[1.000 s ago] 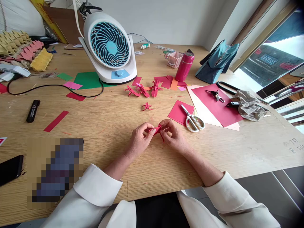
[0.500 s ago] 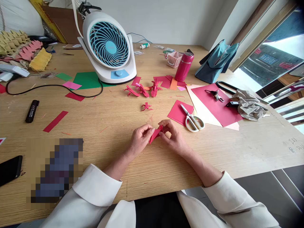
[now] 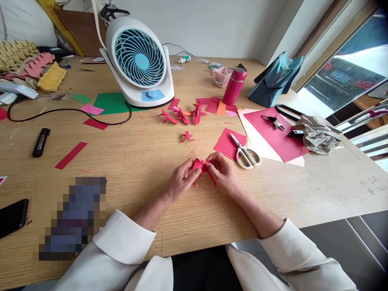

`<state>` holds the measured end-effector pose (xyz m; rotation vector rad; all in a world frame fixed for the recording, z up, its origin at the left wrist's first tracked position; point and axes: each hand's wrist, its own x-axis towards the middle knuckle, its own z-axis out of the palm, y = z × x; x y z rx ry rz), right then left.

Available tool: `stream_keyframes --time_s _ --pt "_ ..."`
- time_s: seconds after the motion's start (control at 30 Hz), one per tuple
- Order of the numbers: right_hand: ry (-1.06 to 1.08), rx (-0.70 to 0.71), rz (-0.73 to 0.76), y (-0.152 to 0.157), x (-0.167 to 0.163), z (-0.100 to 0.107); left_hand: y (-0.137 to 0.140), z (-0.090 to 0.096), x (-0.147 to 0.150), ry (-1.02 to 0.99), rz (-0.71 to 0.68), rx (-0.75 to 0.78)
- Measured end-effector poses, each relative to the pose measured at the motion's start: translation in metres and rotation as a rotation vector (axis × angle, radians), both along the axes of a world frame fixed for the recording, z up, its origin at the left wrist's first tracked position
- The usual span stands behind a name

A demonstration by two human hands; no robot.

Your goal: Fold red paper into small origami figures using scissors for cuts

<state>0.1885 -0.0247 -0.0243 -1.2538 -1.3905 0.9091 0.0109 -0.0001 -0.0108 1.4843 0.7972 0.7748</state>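
Observation:
A small folded piece of red paper [image 3: 203, 165] is held between both hands above the table, near its front edge. My left hand [image 3: 183, 178] pinches its left side, the thumb lying along the near face. On the other side my right hand [image 3: 224, 171] grips the paper between thumb and fingers, and a narrow red flap points down beside the thumb. Parts of the paper are hidden by the fingers. Beyond the hands lies a small red folded paper figure [image 3: 187, 136], with several more red folded figures [image 3: 182, 116] behind it.
White-handled scissors [image 3: 247, 151] lie on red paper squares [image 3: 226, 141] to the right. A white fan [image 3: 139, 60] and a pink flask [image 3: 235, 86] stand at the back. On the left are a black marker [image 3: 41, 142], a red strip [image 3: 71, 155] and a black phone [image 3: 13, 217].
The red paper has been turned in the hands, from a slanted narrow shape to a wider one with a flap hanging right. My left thumb and right fingers have shifted on it.

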Motion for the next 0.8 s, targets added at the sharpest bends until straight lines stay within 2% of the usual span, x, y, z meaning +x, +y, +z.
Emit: stream_keyframes --time_s 0.07,0.2,0.37,0.5,0.67,0.8 --pt "-0.002 -0.003 0.004 0.000 -0.001 0.000 0.000 -0.003 0.002 0.107 0.101 0.111" --pt "-0.028 -0.013 0.005 0.000 -0.002 0.002 0.001 -0.008 0.005 0.193 0.184 0.247" --pt "-0.085 -0.014 0.004 0.000 -0.001 0.007 0.001 -0.004 0.003 0.217 0.172 0.310" --pt "-0.076 -0.001 0.011 -0.001 -0.002 0.008 0.000 -0.002 0.002 0.252 0.181 0.417" --pt "-0.062 0.013 -0.006 -0.002 -0.003 0.008 0.002 -0.011 0.001 0.246 0.153 0.573" --pt "0.002 -0.053 0.004 -0.001 -0.001 0.007 0.005 -0.017 0.001 0.245 0.128 0.647"
